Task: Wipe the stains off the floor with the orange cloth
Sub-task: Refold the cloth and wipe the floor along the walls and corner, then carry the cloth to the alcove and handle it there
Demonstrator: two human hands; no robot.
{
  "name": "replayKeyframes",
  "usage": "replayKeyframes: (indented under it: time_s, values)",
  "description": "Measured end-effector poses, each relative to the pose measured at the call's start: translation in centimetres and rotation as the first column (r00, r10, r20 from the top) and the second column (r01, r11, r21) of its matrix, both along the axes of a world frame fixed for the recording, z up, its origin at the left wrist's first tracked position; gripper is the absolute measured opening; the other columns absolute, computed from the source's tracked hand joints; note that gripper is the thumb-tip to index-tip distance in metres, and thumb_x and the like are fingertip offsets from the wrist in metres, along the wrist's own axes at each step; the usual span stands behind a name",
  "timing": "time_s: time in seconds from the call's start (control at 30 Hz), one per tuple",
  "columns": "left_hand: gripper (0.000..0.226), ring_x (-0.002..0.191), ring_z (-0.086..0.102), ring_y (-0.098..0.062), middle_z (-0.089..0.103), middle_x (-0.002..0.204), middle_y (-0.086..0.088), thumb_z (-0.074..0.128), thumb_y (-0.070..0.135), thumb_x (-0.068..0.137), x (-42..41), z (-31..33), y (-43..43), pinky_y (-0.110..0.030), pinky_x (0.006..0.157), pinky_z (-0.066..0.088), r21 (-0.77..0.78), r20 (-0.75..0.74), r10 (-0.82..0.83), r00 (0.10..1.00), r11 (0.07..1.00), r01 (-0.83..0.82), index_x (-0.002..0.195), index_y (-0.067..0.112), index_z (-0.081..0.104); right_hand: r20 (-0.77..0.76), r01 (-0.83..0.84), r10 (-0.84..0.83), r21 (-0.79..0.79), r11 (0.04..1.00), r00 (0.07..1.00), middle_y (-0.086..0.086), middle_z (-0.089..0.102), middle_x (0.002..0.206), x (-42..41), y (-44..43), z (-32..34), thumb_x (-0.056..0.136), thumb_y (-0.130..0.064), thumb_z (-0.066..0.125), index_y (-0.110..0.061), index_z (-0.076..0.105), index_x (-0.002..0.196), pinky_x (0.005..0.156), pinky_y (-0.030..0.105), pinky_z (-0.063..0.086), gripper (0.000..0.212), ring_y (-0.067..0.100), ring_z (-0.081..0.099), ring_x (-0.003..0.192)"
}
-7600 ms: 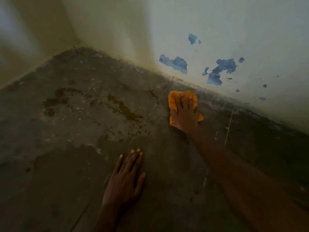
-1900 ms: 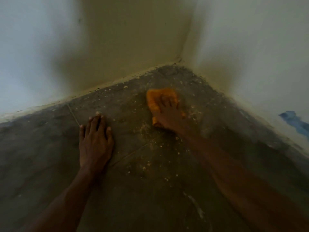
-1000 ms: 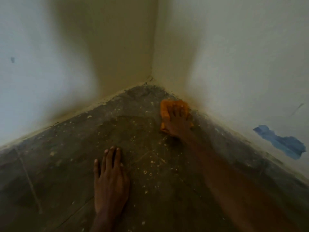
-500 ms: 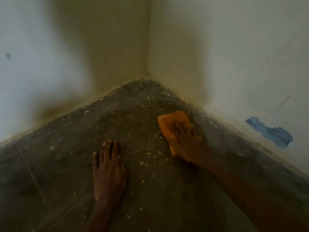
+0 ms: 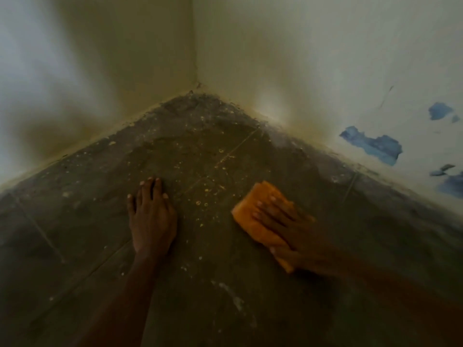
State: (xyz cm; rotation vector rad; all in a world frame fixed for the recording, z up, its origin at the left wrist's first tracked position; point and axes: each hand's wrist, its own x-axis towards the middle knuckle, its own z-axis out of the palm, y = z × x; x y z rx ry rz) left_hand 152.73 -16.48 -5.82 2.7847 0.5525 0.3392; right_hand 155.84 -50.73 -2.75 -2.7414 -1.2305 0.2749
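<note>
The orange cloth (image 5: 253, 216) lies folded flat on the dark, dirty floor (image 5: 215, 291), to the right of centre. My right hand (image 5: 283, 226) lies on top of it with straight fingers, pressing it down; the hand is blurred by motion. My left hand (image 5: 150, 219) rests flat on the floor left of the cloth, fingers spread toward the corner. Pale crumbs and specks (image 5: 203, 204) are scattered on the floor between the two hands and up toward the corner.
Two cream walls meet in a corner (image 5: 196, 83) straight ahead, closing the floor on the left and right. The right wall has patches of peeled blue paint (image 5: 373, 146). Thin tile joints cross the floor.
My right hand has slid the cloth back from the corner, toward me and to the right. The left hand stays planted on the floor.
</note>
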Motion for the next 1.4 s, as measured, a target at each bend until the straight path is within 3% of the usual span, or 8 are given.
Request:
replayKeyframes:
  time_s: [0.2,0.47,0.57,0.67,0.9,1.0,1.1,1.4]
  values:
    - [0.048,0.144,0.028,-0.029,0.034,0.154,-0.012,0.029,0.029,0.103,0.3,-0.2,0.0,-0.052,0.119,0.017,0.031,0.033,-0.008,0.999,0.999,0.007,0.147,0.01,0.035,0.047,0.641,-0.639,-0.077,0.764,0.768,0.001,-0.014,0.166,6.5,-6.1,0.0,0.089,-0.076,0.006,-0.032,-0.011,0.155,0.121,0.059,-0.001,0.082,0.029,-0.017,0.152]
    - [0.054,0.14,0.033,-0.032,0.04,0.149,-0.014,0.041,0.041,0.098,-1.1,1.5,-1.1,-0.051,0.12,0.018,-0.063,0.01,-0.028,1.0,0.998,0.029,0.142,0.009,0.042,-0.022,0.13,-0.129,0.072,0.989,0.991,-0.018,-0.013,0.164,-9.8,-4.2,-1.0,0.095,-0.066,0.027,-0.043,-0.001,0.156,0.122,0.041,-0.009,0.071,0.01,-0.02,0.151]
    - [0.041,0.138,0.032,-0.032,0.047,0.141,-0.012,0.045,0.038,0.098,-4.0,2.1,-3.8,-0.052,0.119,0.017,-0.091,0.067,-0.07,0.995,0.993,0.076,0.128,0.013,0.056,-0.199,0.585,-0.561,0.437,0.683,0.804,-0.001,0.026,0.162,-10.7,-4.2,-1.1,0.093,-0.056,0.043,-0.029,0.029,0.154,0.119,0.041,0.019,0.068,0.019,0.017,0.15]
    - [0.037,0.134,0.034,-0.033,0.052,0.133,-0.008,0.04,0.044,0.098,-7.3,3.1,-9.6,-0.057,0.115,0.02,-0.19,0.069,-0.096,0.993,0.976,0.108,0.111,0.02,0.065,-0.195,0.847,-0.843,0.307,0.433,0.501,0.016,0.052,0.139,-10.4,-3.9,-1.0,0.089,-0.042,0.061,-0.014,0.044,0.144,0.106,0.046,0.039,0.064,0.036,0.046,0.128]
    - [0.046,0.13,0.038,-0.032,0.053,0.13,-0.005,0.063,0.05,0.081,-9.0,6.7,-21.1,-0.052,0.112,0.024,-0.526,-0.316,-0.036,0.948,0.838,-0.144,0.118,0.025,0.06,-0.728,0.922,-0.626,0.021,0.386,0.279,0.01,0.071,0.098,-7.6,-3.8,2.6,0.078,-0.025,0.079,-0.006,0.068,0.11,0.066,0.032,0.053,0.039,0.024,0.068,0.087]
    - [0.029,0.09,0.063,-0.017,0.066,0.092,0.002,0.067,0.037,0.077,-10.0,9.1,-21.3,-0.037,0.083,0.052,-0.786,-0.258,0.037,0.965,0.573,-0.233,0.098,0.018,0.062,-0.9,0.95,-0.422,-0.033,0.311,0.107,0.017,0.072,0.106,-8.3,-3.7,5.5,0.074,-0.012,0.076,-0.008,0.064,0.121,0.079,0.045,0.061,0.048,0.032,0.071,0.093]
    - [0.01,0.071,0.061,-0.009,0.062,0.077,0.007,0.065,0.029,0.083,-12.8,14.4,-20.5,-0.022,0.054,0.044,-0.868,-0.26,-0.043,0.965,0.448,-0.214,0.088,0.022,0.06,-0.958,0.948,-0.288,-0.094,0.305,-0.003,0.02,0.072,0.113,-11.2,-3.7,9.7,0.081,-0.005,0.071,-0.007,0.061,0.126,0.092,0.054,0.055,0.046,0.037,0.07,0.103]
    - [0.054,0.096,0.061,-0.016,0.053,0.127,-0.01,0.058,0.026,0.095,-22.4,41.6,-19.7,-0.014,0.057,0.051,-0.929,-0.365,-0.104,0.925,0.112,-0.353,0.14,0.009,0.034,-0.988,0.963,-0.048,-0.153,0.223,-0.146,0.013,0.075,0.104,-23.2,-4.2,37.6,0.054,-0.012,0.084,-0.012,0.067,0.114,0.061,0.034,0.06,0.062,0.025,0.074,0.086]
